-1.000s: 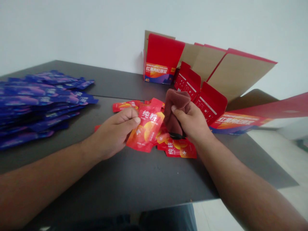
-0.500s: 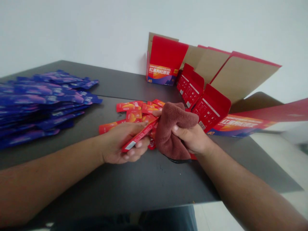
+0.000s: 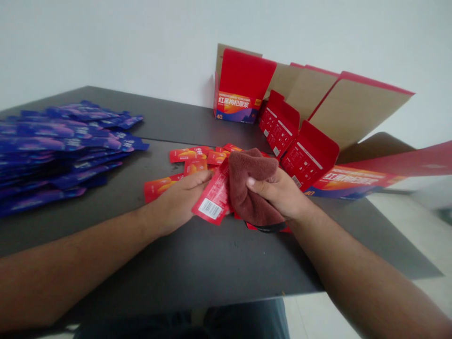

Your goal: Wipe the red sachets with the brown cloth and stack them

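My left hand (image 3: 183,200) is closed on a red sachet (image 3: 213,200), whose printed back with a white barcode faces me. A folded brown cloth (image 3: 247,188) is gripped in my right hand (image 3: 278,193), thumb on top, and it lies against the right side of that sachet. Behind and beneath my hands, several red-orange sachets (image 3: 195,166) are spread on the dark table (image 3: 197,273); the cloth and hands hide part of them.
A heap of blue-purple sachets (image 3: 67,141) lies at the left. Open red cartons stand at the back and right: one upright carton (image 3: 235,106) near the wall, others with raised flaps (image 3: 356,110) beside it. The table's front edge is close to me.
The red sachet has turned from edge-on to show its barcode side. My right hand has brought the cloth slightly left, over the sachet's right part.
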{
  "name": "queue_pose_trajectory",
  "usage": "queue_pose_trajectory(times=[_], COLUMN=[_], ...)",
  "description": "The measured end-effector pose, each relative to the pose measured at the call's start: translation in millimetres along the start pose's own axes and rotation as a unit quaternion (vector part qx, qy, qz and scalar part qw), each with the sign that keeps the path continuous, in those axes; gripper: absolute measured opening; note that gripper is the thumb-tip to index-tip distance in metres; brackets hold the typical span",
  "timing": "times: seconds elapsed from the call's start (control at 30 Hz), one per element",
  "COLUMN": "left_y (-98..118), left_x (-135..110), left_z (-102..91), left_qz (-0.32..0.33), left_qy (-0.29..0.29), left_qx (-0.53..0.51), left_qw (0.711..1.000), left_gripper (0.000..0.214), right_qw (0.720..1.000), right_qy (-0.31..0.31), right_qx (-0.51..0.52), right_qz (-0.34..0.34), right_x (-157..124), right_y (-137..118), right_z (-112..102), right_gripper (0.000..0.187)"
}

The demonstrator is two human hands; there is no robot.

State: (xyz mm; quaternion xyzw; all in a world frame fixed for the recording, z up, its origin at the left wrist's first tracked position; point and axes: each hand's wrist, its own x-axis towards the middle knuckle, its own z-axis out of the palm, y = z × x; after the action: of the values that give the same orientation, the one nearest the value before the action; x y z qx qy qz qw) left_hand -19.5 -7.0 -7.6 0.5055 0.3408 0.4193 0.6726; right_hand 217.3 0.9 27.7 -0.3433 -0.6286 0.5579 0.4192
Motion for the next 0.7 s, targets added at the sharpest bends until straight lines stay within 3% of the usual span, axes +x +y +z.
queue_pose_trajectory(times=[0.1,0.3,0.53,0.7], left_y=[2.2,11.9,8.3,6.4], left_x=[3.9,8.1,9.6,10.0], left_z=[-5.6,-19.2,-20.0,-21.7], left_qz=[0.057,0.102,0.084,0.088], left_qy=[0.078,0.048,0.023,0.014], left_qx=[0.089,0.352,0.389,0.368], left_qw=[0.991,0.929,0.917,0.926], left_gripper=[0.031,0.029,0.032,0.030], right_qw=[1.000,0.999,0.997,0.996], right_qy=[0.015,-0.020,-0.025,-0.029], right_qx=[-0.018,-0.033,-0.056,-0.074], right_qz=[0.008,0.035,0.048,0.047], right_x=[2.9,3.7,1.8,1.9], right_y=[-3.1,-4.6,-6.5,-4.9], right_z=[-5.2,-3.3,1.0,1.9], right_gripper=[0.051,0.047,0.051,0.048])
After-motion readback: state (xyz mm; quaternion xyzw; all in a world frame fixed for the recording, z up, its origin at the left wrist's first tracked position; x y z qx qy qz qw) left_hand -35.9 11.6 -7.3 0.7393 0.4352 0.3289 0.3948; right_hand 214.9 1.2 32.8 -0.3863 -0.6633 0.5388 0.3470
